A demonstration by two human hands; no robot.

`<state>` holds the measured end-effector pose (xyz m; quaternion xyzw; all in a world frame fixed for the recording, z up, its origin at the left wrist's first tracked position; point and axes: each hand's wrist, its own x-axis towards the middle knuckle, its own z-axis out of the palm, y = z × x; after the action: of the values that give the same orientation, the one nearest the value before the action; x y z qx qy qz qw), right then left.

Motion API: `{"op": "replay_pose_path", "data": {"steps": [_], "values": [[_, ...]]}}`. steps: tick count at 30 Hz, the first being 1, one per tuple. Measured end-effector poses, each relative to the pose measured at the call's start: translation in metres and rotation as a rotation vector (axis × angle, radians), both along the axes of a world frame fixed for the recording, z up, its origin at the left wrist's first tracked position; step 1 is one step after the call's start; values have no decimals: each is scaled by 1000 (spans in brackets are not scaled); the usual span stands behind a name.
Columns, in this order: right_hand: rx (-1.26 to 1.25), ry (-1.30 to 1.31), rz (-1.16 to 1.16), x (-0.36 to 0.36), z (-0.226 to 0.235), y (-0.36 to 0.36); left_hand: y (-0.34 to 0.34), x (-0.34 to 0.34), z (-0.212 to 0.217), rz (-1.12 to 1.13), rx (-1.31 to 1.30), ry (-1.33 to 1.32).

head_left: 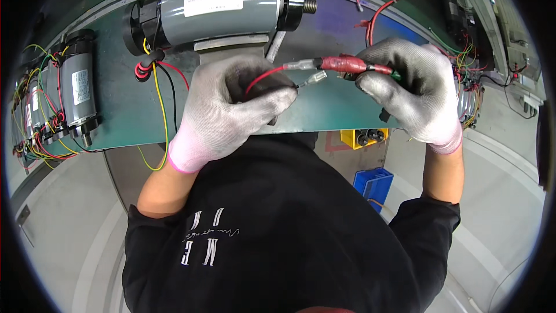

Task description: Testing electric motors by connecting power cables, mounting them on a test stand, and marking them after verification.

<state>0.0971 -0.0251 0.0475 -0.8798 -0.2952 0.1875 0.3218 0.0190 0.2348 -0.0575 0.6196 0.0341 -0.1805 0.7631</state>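
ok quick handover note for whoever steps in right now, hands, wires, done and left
Left hand: gloved, pinching a red wire and a black wire with a clear-sleeved terminal.
Right hand: gloved, gripping the red-sleeved connector.
Both are held over the green bench, in front of the big grey motor.
Done: red wire appears joined to the red connector.
Left: the black wire's terminal hangs free, unmated.
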Motion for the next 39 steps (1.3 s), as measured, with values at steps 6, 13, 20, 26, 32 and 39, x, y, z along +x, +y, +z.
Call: {"op": "replay_pose_path", "data": {"steps": [6, 13, 20, 26, 32, 39], "values": [[-9, 119, -67, -5, -9, 6, 1, -1, 4, 40, 20, -2], [7, 22, 24, -2, -11, 4, -1, -4, 10, 68, 84, -22], [12, 104, 30, -3, -13, -3, -3, -11, 10, 48, 262, -154], [55, 36, 82, -4, -18, -9, -7, -13, 17, 55, 263, -151], [110, 106, 181, -4, -20, -17, -18, -16, 33, -13, 275, -77], [324, 108, 127, -29, -55, -35, -24, -17, 50, -250, 647, -255]]}}
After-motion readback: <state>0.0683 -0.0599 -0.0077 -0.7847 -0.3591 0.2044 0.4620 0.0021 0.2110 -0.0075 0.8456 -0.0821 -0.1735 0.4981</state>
